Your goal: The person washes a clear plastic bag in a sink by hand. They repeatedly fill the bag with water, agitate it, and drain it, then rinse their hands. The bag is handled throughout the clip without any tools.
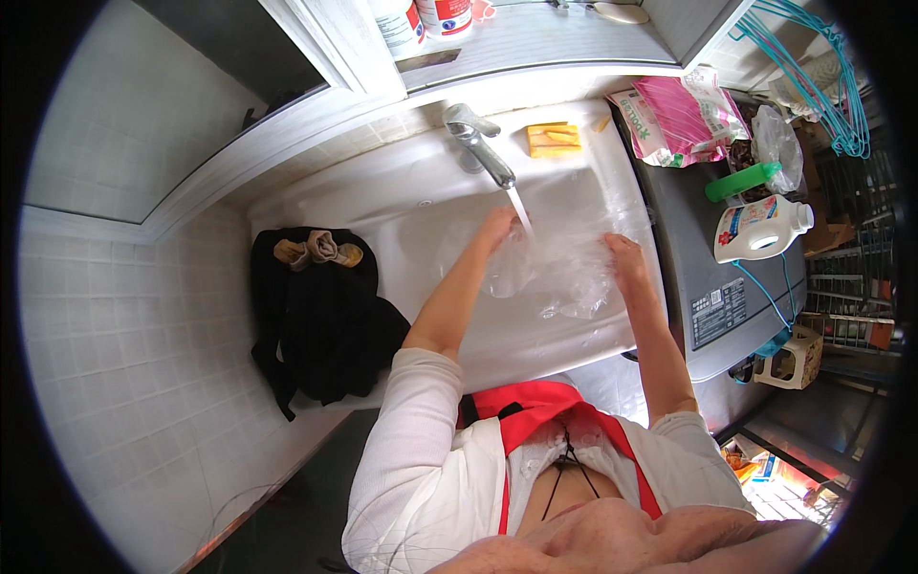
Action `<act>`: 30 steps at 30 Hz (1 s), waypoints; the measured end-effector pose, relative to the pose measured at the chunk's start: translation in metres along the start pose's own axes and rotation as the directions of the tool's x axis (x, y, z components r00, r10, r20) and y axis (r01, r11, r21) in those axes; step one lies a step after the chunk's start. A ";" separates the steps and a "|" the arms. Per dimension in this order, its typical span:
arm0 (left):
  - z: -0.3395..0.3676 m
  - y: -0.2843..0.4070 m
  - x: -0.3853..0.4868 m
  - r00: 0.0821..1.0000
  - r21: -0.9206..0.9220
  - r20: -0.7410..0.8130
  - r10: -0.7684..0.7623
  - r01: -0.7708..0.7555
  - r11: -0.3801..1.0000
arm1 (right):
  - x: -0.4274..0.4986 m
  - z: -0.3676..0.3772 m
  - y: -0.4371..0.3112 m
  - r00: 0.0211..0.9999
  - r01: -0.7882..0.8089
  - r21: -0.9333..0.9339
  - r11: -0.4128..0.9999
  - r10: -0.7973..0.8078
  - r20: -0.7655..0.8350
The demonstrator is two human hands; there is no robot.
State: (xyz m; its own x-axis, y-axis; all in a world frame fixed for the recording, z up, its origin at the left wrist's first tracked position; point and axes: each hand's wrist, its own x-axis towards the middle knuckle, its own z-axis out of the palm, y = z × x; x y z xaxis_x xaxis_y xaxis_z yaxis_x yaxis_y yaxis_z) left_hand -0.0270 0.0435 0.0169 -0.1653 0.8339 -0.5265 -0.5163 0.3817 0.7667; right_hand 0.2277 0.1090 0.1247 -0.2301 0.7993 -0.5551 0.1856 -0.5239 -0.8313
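Observation:
Water runs from a chrome faucet [491, 154] into a white sink [445, 308]. Beside the stream, my left hand [502, 228] grips a clear plastic bag [510, 269], its fingers partly hidden by the water and film. Farther right, my right hand [625, 255] holds more crumpled clear plastic [584, 283] near the basin's right wall. Whether both hands hold one sheet of plastic or separate pieces is unclear. The wet film spreads between the hands, over the basin.
Yellow soap [554, 140] rests behind the basin. Black clothing [323, 323] with rolled socks [321, 247] covers the sink's left side. On the dark machine top [688, 237] at right stand a white jug [760, 228], a green bottle [742, 181] and pink packages [688, 118]. A cabinet [545, 50] overhangs the faucet.

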 end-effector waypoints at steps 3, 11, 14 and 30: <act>0.004 0.001 -0.001 0.998 -0.016 -0.050 0.023 -0.023 1.000 | -0.010 -0.003 -0.008 0.997 0.002 -0.042 0.999 -0.005 -0.074; 0.014 -0.035 0.000 0.999 0.231 -0.005 0.037 -0.035 0.972 | -0.017 0.001 0.012 0.999 -0.004 0.038 0.999 0.006 -0.044; 0.004 -0.056 -0.003 0.997 0.274 -0.067 0.042 -0.022 0.961 | -0.020 0.006 0.012 0.998 -0.015 0.119 0.993 0.023 -0.065; -0.014 -0.112 0.034 0.963 0.599 0.043 0.267 -0.238 0.764 | -0.044 0.007 -0.018 0.999 0.045 0.417 0.908 -0.051 0.002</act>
State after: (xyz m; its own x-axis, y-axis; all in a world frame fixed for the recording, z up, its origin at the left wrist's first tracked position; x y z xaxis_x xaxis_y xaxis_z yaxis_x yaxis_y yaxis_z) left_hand 0.0133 0.0235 -0.0915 -0.2610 0.9217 -0.2870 0.1483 0.3320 0.9315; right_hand 0.2275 0.0811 0.1637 -0.2407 0.8243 -0.5125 -0.2403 -0.5622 -0.7913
